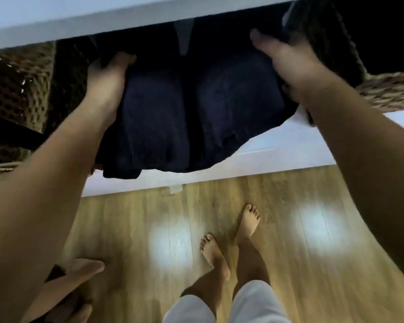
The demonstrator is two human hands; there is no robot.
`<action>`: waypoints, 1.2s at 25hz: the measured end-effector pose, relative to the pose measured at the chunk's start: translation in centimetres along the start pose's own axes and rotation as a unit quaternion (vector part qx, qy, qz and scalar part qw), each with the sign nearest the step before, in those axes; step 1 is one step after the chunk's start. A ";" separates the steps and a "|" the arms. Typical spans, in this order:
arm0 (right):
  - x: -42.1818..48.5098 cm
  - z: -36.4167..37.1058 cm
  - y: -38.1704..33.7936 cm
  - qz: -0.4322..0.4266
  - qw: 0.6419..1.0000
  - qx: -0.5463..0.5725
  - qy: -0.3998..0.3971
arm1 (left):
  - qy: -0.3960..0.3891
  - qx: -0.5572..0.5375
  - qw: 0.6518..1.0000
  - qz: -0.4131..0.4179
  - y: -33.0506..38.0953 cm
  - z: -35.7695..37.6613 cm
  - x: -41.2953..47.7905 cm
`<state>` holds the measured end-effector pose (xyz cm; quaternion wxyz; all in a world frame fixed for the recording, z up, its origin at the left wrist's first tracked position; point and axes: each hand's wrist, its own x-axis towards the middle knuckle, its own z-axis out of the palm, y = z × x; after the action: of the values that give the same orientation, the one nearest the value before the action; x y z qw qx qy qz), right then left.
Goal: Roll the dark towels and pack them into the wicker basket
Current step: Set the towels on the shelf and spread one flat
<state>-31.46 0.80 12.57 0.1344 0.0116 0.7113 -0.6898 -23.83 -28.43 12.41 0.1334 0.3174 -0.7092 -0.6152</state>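
**Packing step: towel bundle going into the basket**

The dark towels (196, 113) are bunched as two rounded, roll-like lumps lying side by side, held up between both hands at the mouth of the wicker basket (387, 89). The far part of the bundle is inside the basket's woven walls. The near part overhangs the front, where it hides the basket's front rim.

The left hand (105, 89) grips the left side of the bundle, thumb on top and fingers curled round the edge. The right hand (287, 64) clasps the right side with the thumb laid over the top. Its fingers go behind the cloth and the frame is motion-blurred, so that grip looks closed on the towels but I can't fully confirm it.

Judging by this, the rolling is done for these towels and packing is the step in hand. The next move calls for pushing the bundle back and down until the near ends clear the rim, keeping both sides squeezed so the rolls don't loosen.

The basket sits on a white shelf (266, 148) with another white board (103, 22) close above, so there is little headroom. Below are a wooden floor (289, 194) and the person's bare feet (247, 220).

No brand, label or writing can be read. A small pale tag (173, 190) at the shelf's foot is too blurred to make out.
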 end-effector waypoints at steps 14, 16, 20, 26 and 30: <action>1.6 -5.0 18.2 0.023 0.685 -0.717 -0.126 | -0.130 0.662 0.726 0.134 -18.0 -2.0 0.7; 2.8 -5.0 18.9 0.018 0.691 -0.715 -0.109 | -0.139 0.665 0.720 0.143 -18.7 -0.9 3.1; 5.6 -4.3 18.9 0.045 0.701 -0.706 -0.090 | -0.151 0.680 0.702 0.146 -18.6 0.7 7.7; 3.5 -3.6 17.3 0.005 0.776 -0.630 -0.013 | -0.026 0.508 0.855 0.100 -16.0 -0.4 2.2; -2.9 0.0 18.5 -0.032 0.904 -0.395 0.161 | 0.137 0.060 0.972 -0.179 -16.5 1.2 -6.8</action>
<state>-24.94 2.20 -4.97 -0.0104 0.0460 0.9375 -0.3447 -14.60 -23.98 -2.23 0.0973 0.5279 -0.6513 -0.5364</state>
